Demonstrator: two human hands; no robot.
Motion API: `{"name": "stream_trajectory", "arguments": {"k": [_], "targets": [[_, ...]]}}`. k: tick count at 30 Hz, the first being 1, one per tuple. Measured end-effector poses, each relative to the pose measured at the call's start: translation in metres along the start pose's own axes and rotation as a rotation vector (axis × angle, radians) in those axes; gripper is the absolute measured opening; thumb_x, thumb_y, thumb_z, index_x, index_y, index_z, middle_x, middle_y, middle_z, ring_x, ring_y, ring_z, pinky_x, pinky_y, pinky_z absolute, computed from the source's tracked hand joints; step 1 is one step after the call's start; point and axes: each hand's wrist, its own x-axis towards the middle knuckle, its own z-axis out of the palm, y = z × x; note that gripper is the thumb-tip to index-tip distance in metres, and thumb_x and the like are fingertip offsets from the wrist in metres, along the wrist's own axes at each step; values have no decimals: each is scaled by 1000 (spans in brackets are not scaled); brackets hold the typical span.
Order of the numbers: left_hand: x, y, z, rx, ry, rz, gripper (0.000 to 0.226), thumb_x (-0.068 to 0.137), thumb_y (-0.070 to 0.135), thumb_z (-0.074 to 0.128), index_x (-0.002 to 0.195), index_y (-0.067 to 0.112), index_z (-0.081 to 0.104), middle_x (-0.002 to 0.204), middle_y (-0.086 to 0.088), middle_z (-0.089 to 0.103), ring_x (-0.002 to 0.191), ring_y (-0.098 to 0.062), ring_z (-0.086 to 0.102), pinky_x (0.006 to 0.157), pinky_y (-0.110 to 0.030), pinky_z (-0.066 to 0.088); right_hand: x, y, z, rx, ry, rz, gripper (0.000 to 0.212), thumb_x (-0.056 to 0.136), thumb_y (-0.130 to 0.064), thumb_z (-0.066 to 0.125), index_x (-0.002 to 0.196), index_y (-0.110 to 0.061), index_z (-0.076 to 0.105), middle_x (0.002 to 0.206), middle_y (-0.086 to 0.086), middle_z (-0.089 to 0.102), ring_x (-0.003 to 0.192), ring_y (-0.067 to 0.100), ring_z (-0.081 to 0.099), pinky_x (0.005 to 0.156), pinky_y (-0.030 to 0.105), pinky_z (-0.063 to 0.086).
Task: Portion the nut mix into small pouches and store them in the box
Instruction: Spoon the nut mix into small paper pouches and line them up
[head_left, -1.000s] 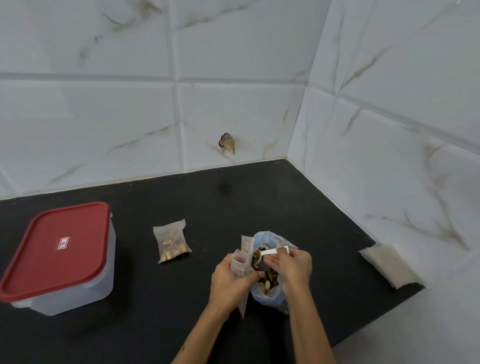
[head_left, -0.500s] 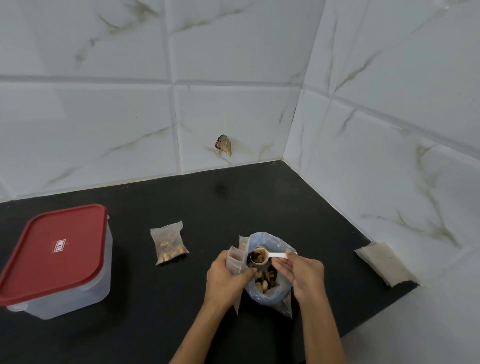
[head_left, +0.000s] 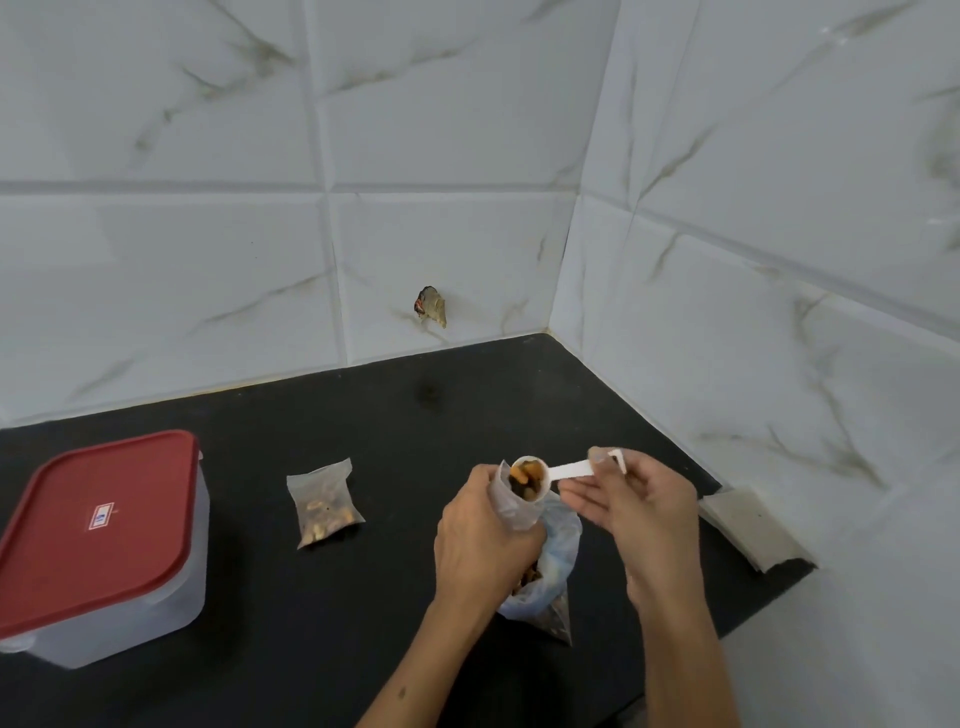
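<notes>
Two bare hands work near the right end of the black, matte bench (head_left: 363, 649), which meets white, grey-veined tiles (head_left: 208, 260) at its back and right edges. At the left edge stands the box (head_left: 156, 587), a rounded square tub of frosted clear plastic, closed by a smooth red lid (head_left: 88, 530) with a small white label. Right of it, well apart, a filled pouch (head_left: 324, 504) lies flat: thin, crinkled, cloudy film, with brown nuts gathered in its lower half. On the back tiles just above the bench edge sticks a small torn scrap (head_left: 431, 306), grey-brown with a red spot.

The left hand (head_left: 483, 540) grips a second pouch (head_left: 511, 501) upright, fingers curled round its clear, wrinkled body, its mouth up. Touching that mouth is the round bowl of a white plastic scoop (head_left: 540, 475), heaped with orange and dark nuts and tilted toward the pouch. The right hand (head_left: 639, 514) pinches the flat scoop handle between thumb and forefinger, its other fingers stretched out loosely below. Under both hands sits the bag (head_left: 556, 577) of nut mix, soft bluish-clear plastic, slumped on the bench near the front edge, with brown nuts showing through. By the right edge, against the tiles, lies a flat stack of empty pouches (head_left: 753, 525), pale and dull.
</notes>
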Motion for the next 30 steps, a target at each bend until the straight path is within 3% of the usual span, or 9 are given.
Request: {"name": "stream_trajectory", "arguments": {"k": [3,8,12,19,22,27,30], "targets": [[0,1,3,-95,-15,-43,38,72,26,73,103,32,52,87,11,63,79,-4,62,71,-30,56,-6,-1,-2,-298,-122,-192,7,89,-15,63,87,-20,67,83,3,72,76,11,72,72,29,60],[2,0,7,-224,-33,-34,37,71,31,76,102,26,57,89,6,65,80,-6,64,68,-26,56,-11,-6,-6,-610,-314,-416,14,86,-20,67,99,-15,71,92,-2,72,87,11,69,80,26,57],[4,-2,11,-290,0,-50,35,71,27,78,100,27,58,89,7,66,81,-7,65,69,-25,55,-15,-10,-8,-614,-265,-585,18,86,-15,67,102,-12,73,95,-1,73,88,8,68,79,14,53],[2,1,10,-357,32,-4,32,72,19,78,96,26,57,86,7,66,76,-5,65,62,-19,53,-12,-11,-12,-591,-349,-576,14,86,-15,68,99,-13,73,90,-4,73,86,8,69,78,23,57],[2,2,10,-356,35,12,33,73,19,77,99,25,57,87,6,65,77,-4,64,63,-18,52,-13,-10,-11,-541,-309,-595,12,87,-22,67,95,-16,73,89,-8,72,86,6,69,77,20,56],[3,4,8,-350,34,44,32,75,16,76,99,24,56,84,6,64,75,1,61,60,-11,49,-20,-14,-5,-552,-255,-629,39,82,-39,56,103,-10,72,94,0,73,87,10,69,79,29,58],[4,3,6,-346,37,47,33,74,17,77,99,24,56,84,6,64,75,4,61,59,-10,48,-21,-14,-4,-506,-217,-613,43,79,-43,55,102,-11,72,93,-2,73,86,9,69,77,29,59]]}}
